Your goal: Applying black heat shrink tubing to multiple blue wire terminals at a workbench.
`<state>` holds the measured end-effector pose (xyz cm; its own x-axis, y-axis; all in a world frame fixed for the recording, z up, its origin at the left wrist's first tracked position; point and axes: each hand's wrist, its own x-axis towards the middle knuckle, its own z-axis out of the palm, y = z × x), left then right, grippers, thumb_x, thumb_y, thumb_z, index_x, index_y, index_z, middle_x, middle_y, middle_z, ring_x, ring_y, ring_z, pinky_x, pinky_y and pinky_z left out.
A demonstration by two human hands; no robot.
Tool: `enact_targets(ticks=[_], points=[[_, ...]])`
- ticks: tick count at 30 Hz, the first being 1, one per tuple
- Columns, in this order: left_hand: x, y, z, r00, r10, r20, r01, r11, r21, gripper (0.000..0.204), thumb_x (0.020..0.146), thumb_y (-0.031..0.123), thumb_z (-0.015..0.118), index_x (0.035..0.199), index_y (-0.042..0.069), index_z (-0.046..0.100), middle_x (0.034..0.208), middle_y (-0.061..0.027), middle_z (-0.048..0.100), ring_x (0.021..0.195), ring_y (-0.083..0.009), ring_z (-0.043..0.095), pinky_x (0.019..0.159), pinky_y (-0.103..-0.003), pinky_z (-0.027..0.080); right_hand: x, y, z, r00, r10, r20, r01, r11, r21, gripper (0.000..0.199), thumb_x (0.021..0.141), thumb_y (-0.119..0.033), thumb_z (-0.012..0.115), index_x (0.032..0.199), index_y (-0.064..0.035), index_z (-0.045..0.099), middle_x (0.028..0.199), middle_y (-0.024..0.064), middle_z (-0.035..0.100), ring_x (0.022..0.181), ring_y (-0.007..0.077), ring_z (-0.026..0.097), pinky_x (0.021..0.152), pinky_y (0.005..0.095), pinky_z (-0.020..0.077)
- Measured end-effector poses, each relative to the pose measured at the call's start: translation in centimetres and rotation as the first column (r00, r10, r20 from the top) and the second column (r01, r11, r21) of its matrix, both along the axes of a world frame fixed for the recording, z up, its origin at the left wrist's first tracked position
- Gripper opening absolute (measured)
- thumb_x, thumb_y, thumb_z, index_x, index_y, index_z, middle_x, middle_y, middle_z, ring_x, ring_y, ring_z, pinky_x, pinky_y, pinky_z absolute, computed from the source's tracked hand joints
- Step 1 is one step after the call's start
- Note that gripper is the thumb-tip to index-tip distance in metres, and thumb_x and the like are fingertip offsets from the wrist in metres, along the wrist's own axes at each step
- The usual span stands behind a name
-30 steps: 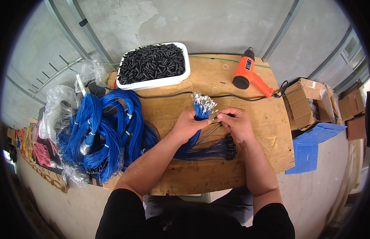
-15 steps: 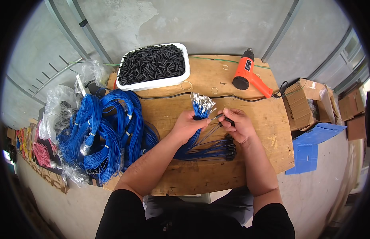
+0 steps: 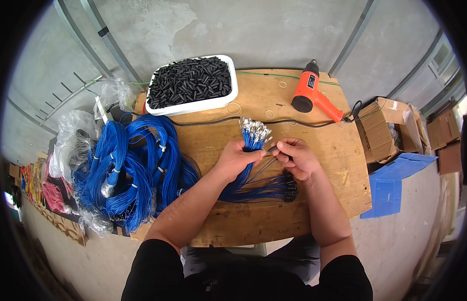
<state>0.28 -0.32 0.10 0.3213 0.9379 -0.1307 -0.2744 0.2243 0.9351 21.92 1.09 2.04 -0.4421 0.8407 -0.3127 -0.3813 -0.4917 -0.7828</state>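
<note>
My left hand (image 3: 237, 159) is closed around a bundle of blue wires (image 3: 250, 146) whose silvery metal terminals (image 3: 255, 129) stick up above the fingers. Just to its right, my right hand (image 3: 298, 157) pinches a small black sleeve (image 3: 272, 149) on a single wire, close to the left thumb tip. How far the sleeve covers the wire end is hidden by the fingers. Below the hands, more wires of the bundle fan out to the right, ending in black sleeved tips (image 3: 289, 187) on the table.
A white tub (image 3: 233, 95) heaped with short black tubes (image 3: 191, 83) stands at the back. An orange heat gun (image 3: 314, 95) lies back right, a black cord (image 3: 208, 122) crossing the wooden table (image 3: 273, 220). Coiled blue wires (image 3: 138, 165) fill the left; cardboard boxes (image 3: 379, 128) stand right.
My right hand has drawn slightly left, bringing its fingertips and the black sleeve closer to my left thumb. The left hand keeps its hold on the wire bundle.
</note>
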Motion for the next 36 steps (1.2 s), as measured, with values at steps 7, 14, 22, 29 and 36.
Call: enact_targets(ticks=[7, 14, 22, 29, 36], points=[[-0.1, 0.0, -0.6, 0.999, -0.023, -0.038, 0.023, 1.000, 0.015, 0.016, 0.085, 0.007, 0.075, 0.096, -0.002, 0.067, 0.077, -0.0031, 0.063, 0.066, -0.0105, 0.057, 0.060, -0.024, 0.044, 0.1, 0.0, 0.2, 0.994, -0.040, 0.101, 0.038, 0.999, 0.022, 0.021, 0.091, -0.014, 0.072, 0.103, 0.0026, 0.067, 0.079, 0.0050, 0.067, 0.057, 0.0041, 0.046, 0.045, 0.0172, 0.0308], [0.1, -0.3, 0.4, 0.985, -0.033, -0.169, 0.039, 0.999, 0.032, 0.020, 0.088, 0.015, 0.075, 0.100, 0.000, 0.069, 0.078, -0.0011, 0.064, 0.068, -0.0081, 0.057, 0.061, -0.023, 0.044, 0.8, 0.2, 1.0, 0.951, -0.249, 0.181, 0.208, 0.953, 0.219, 0.020, 0.088, -0.008, 0.074, 0.104, 0.0024, 0.069, 0.078, 0.0021, 0.064, 0.057, 0.0039, 0.044, 0.047, 0.0184, 0.0294], [0.2, -0.1, -0.1, 0.986, -0.113, -0.120, 0.117, 0.993, 0.031, 0.019, 0.088, 0.010, 0.073, 0.102, -0.002, 0.068, 0.078, -0.0027, 0.064, 0.068, -0.0096, 0.058, 0.063, -0.023, 0.047, 0.1, 0.0, 0.0, 0.974, -0.161, 0.157, 0.128, 0.971, 0.200, 0.018, 0.088, -0.005, 0.072, 0.105, 0.0017, 0.069, 0.079, 0.0015, 0.064, 0.057, 0.0035, 0.044, 0.048, 0.0191, 0.0294], [0.2, -0.2, 0.3, 0.994, -0.102, -0.049, 0.101, 0.995, -0.011, 0.018, 0.087, 0.009, 0.074, 0.100, -0.003, 0.067, 0.081, -0.0046, 0.066, 0.070, -0.0105, 0.061, 0.065, -0.024, 0.049, 0.1, -0.2, 0.1, 0.975, -0.118, 0.187, 0.076, 0.974, 0.215, 0.012, 0.087, -0.003, 0.071, 0.099, 0.0004, 0.069, 0.076, 0.0000, 0.063, 0.057, 0.0032, 0.045, 0.049, 0.0188, 0.0309], [0.3, -0.1, 0.0, 1.000, 0.016, -0.010, -0.017, 0.998, -0.055, 0.016, 0.088, 0.010, 0.074, 0.098, -0.002, 0.068, 0.078, -0.0054, 0.066, 0.068, -0.0111, 0.061, 0.062, -0.025, 0.050, 0.0, -0.3, 0.3, 0.969, -0.101, 0.226, 0.050, 0.974, 0.221, 0.011, 0.087, -0.003, 0.072, 0.097, 0.0002, 0.069, 0.076, -0.0007, 0.062, 0.057, 0.0029, 0.045, 0.049, 0.0186, 0.0310]])
